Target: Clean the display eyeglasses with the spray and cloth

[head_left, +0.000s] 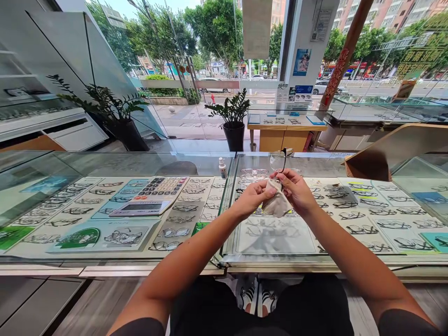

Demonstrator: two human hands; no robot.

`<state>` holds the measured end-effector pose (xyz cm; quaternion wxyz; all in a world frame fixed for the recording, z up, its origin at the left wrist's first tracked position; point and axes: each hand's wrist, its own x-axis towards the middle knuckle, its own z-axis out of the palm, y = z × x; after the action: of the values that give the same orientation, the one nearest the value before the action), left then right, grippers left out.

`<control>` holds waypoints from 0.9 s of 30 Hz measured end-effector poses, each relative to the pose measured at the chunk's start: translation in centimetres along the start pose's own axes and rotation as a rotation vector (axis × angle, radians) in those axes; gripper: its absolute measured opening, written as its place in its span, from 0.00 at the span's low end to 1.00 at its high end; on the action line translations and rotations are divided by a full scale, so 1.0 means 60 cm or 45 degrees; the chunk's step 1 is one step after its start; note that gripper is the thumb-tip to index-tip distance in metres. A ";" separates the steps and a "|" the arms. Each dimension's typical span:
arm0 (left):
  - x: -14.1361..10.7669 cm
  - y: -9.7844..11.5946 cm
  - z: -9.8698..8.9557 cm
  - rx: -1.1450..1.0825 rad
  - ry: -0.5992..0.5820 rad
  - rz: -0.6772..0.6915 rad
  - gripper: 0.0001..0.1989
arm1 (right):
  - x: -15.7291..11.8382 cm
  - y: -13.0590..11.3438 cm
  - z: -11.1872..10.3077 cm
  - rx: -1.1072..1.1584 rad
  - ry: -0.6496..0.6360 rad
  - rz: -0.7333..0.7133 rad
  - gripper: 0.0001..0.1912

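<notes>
Above the glass counter, my left hand [258,196] is closed on a pale cleaning cloth [277,205] that hangs down between my hands. My right hand [294,187] is closed around a pair of eyeglasses [278,162]. One clear lens and a dark temple stick up above the fingers; the rest of the frame is hidden by the fingers and the cloth. Both hands are close together, with the cloth touching the fingers of each.
Under the glass top [273,259] lie rows of eyeglasses. To the left are a large calculator [150,196] and a small white bottle [222,168]. A wooden stand [395,144] rises at the right. Potted plants [234,121] stand beyond the counter.
</notes>
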<state>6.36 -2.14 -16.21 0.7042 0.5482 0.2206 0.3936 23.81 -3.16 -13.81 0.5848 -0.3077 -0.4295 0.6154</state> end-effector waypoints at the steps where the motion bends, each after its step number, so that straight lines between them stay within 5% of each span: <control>1: 0.000 0.007 0.003 -0.026 0.017 0.023 0.26 | 0.003 -0.010 0.007 0.001 -0.029 -0.012 0.20; 6: 0.020 0.087 0.025 -0.013 0.055 0.226 0.23 | 0.033 -0.095 0.057 -0.059 -0.221 -0.148 0.19; 12: 0.063 0.185 0.082 0.044 0.121 0.541 0.24 | 0.064 -0.170 0.109 0.012 -0.202 -0.609 0.17; 16: 0.067 0.196 0.094 0.093 0.169 0.575 0.25 | 0.071 -0.167 0.114 0.028 -0.156 -0.676 0.17; 27: 0.069 0.189 0.054 0.129 0.218 0.486 0.20 | 0.097 -0.131 0.097 0.099 -0.166 -0.573 0.14</control>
<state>7.65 0.24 -3.99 0.5672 0.5793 0.1912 0.5533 21.52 1.17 -3.55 0.6898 -0.1411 -0.5003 0.5040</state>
